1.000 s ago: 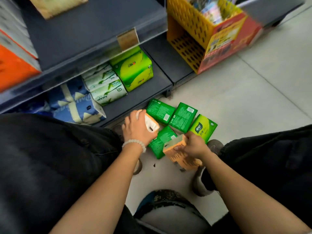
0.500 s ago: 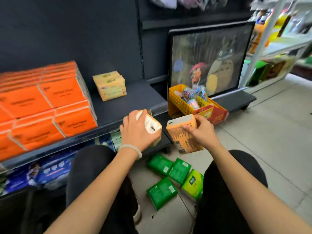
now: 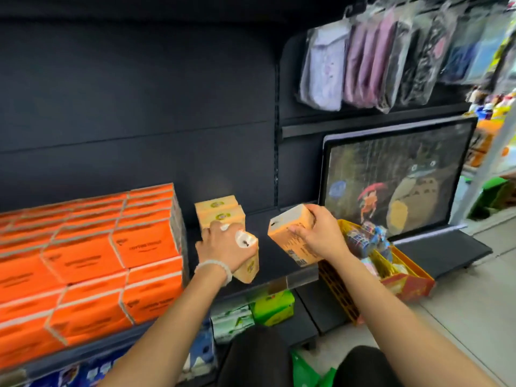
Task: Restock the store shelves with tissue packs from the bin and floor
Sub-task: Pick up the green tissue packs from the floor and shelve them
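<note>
Over the dark metal shelf (image 3: 279,261), each hand's grip holds a tan paper-wrapped tissue pack: left hand (image 3: 223,247) wraps one (image 3: 247,268), right hand (image 3: 318,236) pinches another (image 3: 290,233).

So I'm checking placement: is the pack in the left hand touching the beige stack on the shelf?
Cannot tell. In the head view the left hand covers the space between its pack and the beige stack.
</note>
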Tool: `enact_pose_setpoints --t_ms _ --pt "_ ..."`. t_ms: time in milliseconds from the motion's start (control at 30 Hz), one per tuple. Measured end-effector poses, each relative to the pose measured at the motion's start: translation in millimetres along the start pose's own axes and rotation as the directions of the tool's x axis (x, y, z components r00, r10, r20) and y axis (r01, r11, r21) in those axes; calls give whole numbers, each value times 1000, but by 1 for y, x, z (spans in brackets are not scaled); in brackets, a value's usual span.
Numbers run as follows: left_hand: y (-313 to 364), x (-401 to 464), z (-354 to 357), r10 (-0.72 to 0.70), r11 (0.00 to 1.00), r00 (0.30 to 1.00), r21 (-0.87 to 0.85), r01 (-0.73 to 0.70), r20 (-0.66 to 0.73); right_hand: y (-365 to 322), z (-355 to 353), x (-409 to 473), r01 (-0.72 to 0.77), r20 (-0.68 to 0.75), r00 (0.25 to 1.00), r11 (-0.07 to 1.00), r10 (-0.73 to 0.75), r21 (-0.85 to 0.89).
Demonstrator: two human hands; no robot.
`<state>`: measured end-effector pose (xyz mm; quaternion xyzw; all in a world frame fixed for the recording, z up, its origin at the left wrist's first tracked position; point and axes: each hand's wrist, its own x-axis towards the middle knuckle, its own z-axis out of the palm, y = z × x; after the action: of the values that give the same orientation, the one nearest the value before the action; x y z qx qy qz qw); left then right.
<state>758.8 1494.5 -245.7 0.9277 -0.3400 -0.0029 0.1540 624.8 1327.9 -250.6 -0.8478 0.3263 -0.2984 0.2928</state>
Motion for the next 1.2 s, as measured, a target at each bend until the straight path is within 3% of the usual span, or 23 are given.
enact_pose_setpoints --t_ms 233,433,567,767,933,1200 --pt "-19 42 27 -128 991 992 -49 127 -12 25 49 36 134 63 990 978 -125 -159" --pt "-12 53 28 -123 992 992 3 124 -9 36 63 31 194 239 957 975 -163 -112" --pt "-16 52 29 -123 992 992 19 123 24 49 56 27 68 350 937 988 -14 -140" --pt "-32 47 18 -33 998 987 62 24 157 74 51 11 -137 420 901 990 106 44" --pt "-44 52 12 86 982 968 144 -122 236 76 57 5 -386 420 863 903 281 187" --pt "-37 54 31 89 988 992 116 -100 92 81 53 6 -453 472 800 889 371 69"
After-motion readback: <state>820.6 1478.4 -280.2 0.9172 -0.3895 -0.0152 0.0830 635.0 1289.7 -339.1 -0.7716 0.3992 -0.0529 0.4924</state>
